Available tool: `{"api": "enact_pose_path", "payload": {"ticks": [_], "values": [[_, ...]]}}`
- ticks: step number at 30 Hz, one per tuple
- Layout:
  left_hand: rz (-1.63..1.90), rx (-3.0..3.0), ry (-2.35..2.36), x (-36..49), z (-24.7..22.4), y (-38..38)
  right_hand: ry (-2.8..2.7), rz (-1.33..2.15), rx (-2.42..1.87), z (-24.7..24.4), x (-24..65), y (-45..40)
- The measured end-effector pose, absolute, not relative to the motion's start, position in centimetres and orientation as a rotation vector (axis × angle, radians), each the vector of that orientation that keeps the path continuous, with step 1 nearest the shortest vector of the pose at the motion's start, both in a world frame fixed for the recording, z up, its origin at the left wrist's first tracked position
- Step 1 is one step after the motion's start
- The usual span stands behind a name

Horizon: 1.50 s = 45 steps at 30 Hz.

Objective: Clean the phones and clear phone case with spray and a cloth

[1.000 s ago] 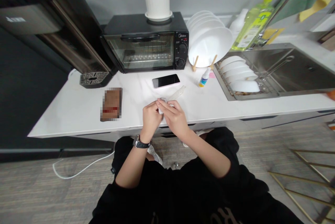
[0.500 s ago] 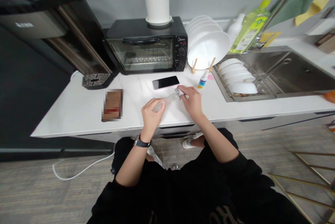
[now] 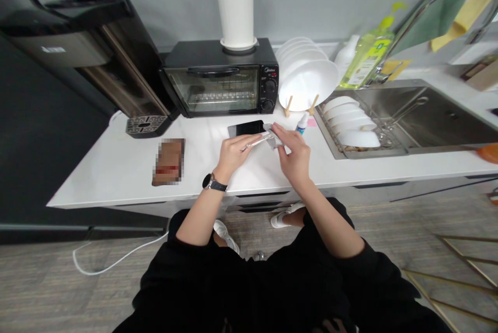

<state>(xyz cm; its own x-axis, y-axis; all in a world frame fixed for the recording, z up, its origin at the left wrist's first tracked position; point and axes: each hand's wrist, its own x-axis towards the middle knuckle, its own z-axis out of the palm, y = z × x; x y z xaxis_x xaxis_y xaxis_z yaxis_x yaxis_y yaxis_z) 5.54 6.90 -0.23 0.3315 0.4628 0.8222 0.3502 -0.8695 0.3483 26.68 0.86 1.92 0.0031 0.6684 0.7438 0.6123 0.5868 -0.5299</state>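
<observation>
Holding a clear case [image 3: 257, 140] above the bench [image 3: 202, 167]: left hand [image 3: 232, 154] closed on its left end. Right hand [image 3: 294, 156] at 3 o'clock of it, pinching a pale wipe [image 3: 275, 139] that overlaps the case's other end; pressure cannot be told. Hands near each other, apart. Phone [image 3: 249, 128] flat on the bench just beyond, 11 o'clock, partly hidden. Spray bottle [image 3: 302, 123] standing at 2 o'clock, behind the right hand. Farther out: blurred brown item [image 3: 168, 162] at 9, oven [image 3: 218, 89] at 11 with white pot [image 3: 235, 14] on top, racked plates [image 3: 309, 81] at 1, sink [image 3: 439, 120] at 3.
</observation>
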Motion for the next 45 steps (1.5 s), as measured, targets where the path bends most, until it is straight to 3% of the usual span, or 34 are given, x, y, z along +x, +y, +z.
{"api": "enact_pose_path", "payload": {"ticks": [15, 29, 45], "values": [[1.551, 2.644, 0.868, 4.9, -1.1, 6.5, -1.91, -0.252, -0.917, -0.9, 20.5, -0.5], [1.486, 2.521, 0.924, 5.3, -0.9, 6.7, -1.778, -0.159, -1.163, -0.3, 23.9, 1.1], [1.535, 2.625, 0.956, 5.2, -1.0, 6.5, -1.938, -0.151, -1.045, -1.0, 20.7, -0.8]]}}
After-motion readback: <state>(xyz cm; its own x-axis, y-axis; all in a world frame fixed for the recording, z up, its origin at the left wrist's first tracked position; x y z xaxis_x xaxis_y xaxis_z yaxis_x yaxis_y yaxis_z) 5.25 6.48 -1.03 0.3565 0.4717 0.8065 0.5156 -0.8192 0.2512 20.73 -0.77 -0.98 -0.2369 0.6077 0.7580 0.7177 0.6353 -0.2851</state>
